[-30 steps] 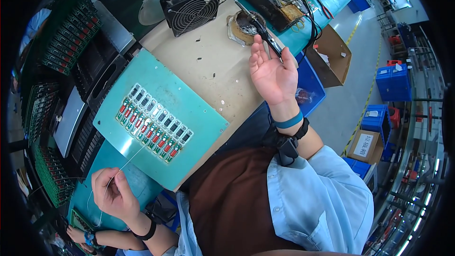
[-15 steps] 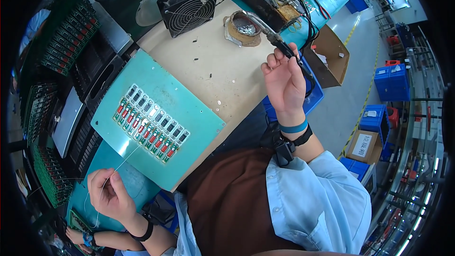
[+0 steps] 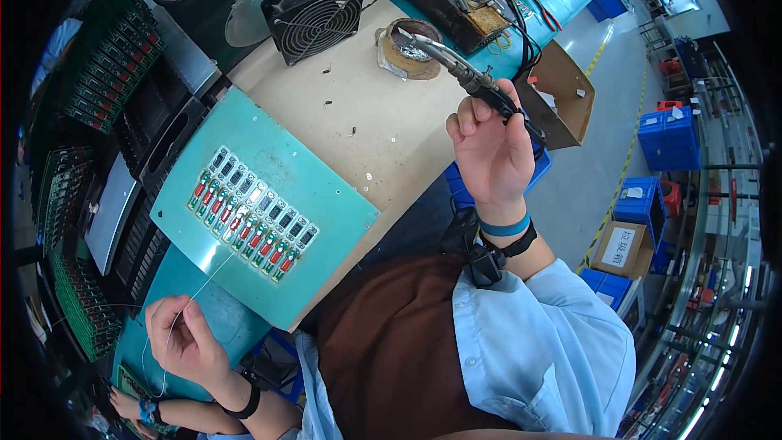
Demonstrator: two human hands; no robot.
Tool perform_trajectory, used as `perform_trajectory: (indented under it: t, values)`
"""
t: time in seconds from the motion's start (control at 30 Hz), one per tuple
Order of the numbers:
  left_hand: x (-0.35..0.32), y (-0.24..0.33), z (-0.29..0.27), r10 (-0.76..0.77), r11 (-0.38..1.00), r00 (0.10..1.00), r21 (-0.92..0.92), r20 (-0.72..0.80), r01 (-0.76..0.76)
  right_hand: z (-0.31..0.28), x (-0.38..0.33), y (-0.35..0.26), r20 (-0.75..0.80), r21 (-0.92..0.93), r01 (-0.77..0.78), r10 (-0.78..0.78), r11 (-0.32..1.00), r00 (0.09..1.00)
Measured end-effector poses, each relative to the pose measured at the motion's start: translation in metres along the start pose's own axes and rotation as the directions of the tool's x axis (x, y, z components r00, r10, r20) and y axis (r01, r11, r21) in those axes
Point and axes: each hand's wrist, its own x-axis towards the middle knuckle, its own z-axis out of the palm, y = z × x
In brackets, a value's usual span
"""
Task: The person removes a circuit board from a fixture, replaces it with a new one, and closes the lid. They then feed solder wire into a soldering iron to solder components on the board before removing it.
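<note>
At two o'clock, right hand (image 3: 495,165) grips soldering iron (image 3: 464,73); at eight, left hand (image 3: 187,342) pinches wire (image 3: 212,278). Circuit boards (image 3: 252,216) carry red components (image 3: 256,240); joints done or remaining cannot be discerned.

The flat board (image 3: 183,171) is sea-green; the circuit boards (image 3: 246,231) on it are green, red, black and white. The wire (image 3: 213,275) is whitish, the soldering iron (image 3: 471,79) black and silver, the apron (image 3: 391,318) brown.
</note>
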Motion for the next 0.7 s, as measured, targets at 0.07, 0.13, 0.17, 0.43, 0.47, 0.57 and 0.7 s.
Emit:
perform_trajectory:
  t: [0.07,0.13,0.17,0.43,0.47,0.57,0.7]
  values:
    - [0.000,0.000,0.001,0.009,1.000,1.000,0.003,-0.007,-0.009,0.001,0.000,-0.001,0.004,0.001,0.001,-0.001,1.000,1.000]
    - [0.000,-0.001,0.001,0.012,1.000,1.000,0.004,-0.009,-0.012,0.002,-0.001,-0.002,0.011,0.008,-0.004,0.004,1.000,1.000]
    - [0.000,-0.001,0.001,0.014,1.000,1.000,0.006,-0.005,-0.014,0.002,-0.001,-0.002,0.010,0.005,-0.003,0.003,1.000,1.000]
    - [0.005,0.000,-0.011,0.021,0.999,1.000,0.036,-0.021,-0.020,-0.009,-0.003,0.000,-0.035,-0.531,0.182,-0.236,0.828,0.971]
    - [0.007,0.001,-0.016,0.021,0.999,0.999,0.043,-0.038,-0.019,-0.008,-0.005,-0.001,-0.059,-0.693,0.130,-0.236,0.709,0.970]
    - [0.016,0.003,-0.020,0.021,0.998,0.997,0.068,-0.076,-0.015,-0.010,-0.013,0.000,-0.097,-0.911,0.005,-0.225,0.413,0.969]
    - [0.039,0.012,-0.022,0.044,0.994,0.993,0.107,-0.114,-0.031,0.010,-0.018,0.011,-0.013,-0.956,0.050,-0.212,0.288,0.977]
